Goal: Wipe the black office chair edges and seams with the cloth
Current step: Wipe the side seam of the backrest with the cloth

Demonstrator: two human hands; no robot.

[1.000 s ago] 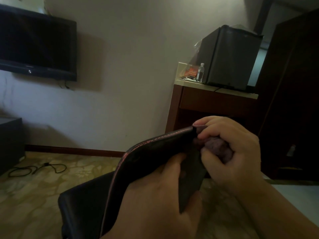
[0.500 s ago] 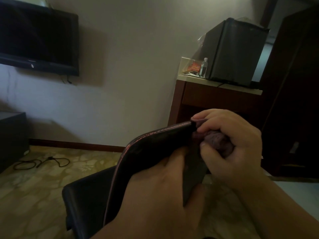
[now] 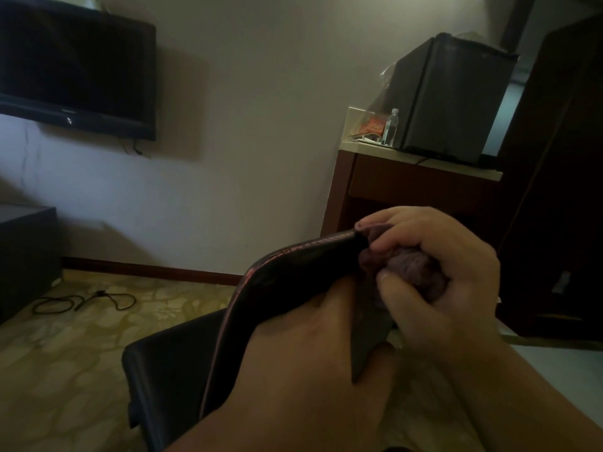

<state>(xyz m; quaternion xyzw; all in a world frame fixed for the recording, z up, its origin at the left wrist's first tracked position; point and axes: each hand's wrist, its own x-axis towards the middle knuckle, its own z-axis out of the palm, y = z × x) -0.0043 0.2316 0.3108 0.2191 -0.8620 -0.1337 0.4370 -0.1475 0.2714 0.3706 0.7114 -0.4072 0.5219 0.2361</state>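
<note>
Black office chair [image 3: 182, 363] sits low centre of view, backrest top edge w/ red stitched seam running up and to the right; seat part shows lower left, over the patterned floor [image 3: 65, 353].

Left hand [image 3: 303, 363] grips the backrest from the near side, just below the top edge: palm and fingers wrapped onto the black panel, thumb on the near face toward the right edge. Fingertips are hidden behind the panel, so can't tell how they're spread.

Right hand [image 3: 450, 275] is at the right end of the top edge, at the backrest's upper right corner. Its fingers are curled tight round a bunched purplish cloth [image 3: 411, 265]; index finger hooks over the top of the seam, thumb presses the cloth from below. Cloth is touching the corner edge, wadded between fingers and palm, prob. pressed onto the side seam, though dim light makes the contact line hard to see.

Rest of room: wall-mounted TV [image 3: 75, 66] upper left, dark and off. Dark cabinet [image 3: 23, 256] at far left edge. Black cable [image 3: 85, 301] lies on the floor near the baseboard. On the right, a wooden desk [image 3: 421, 187] w/ light top carries a small black fridge [image 3: 450, 99]; just beside the fridge's left side stands a clear water bottle [image 3: 391, 127] and a clear tray w/ sth orange in it [image 3: 365, 125]. Dark wardrobe [image 3: 561, 177] fills the far right.
</note>
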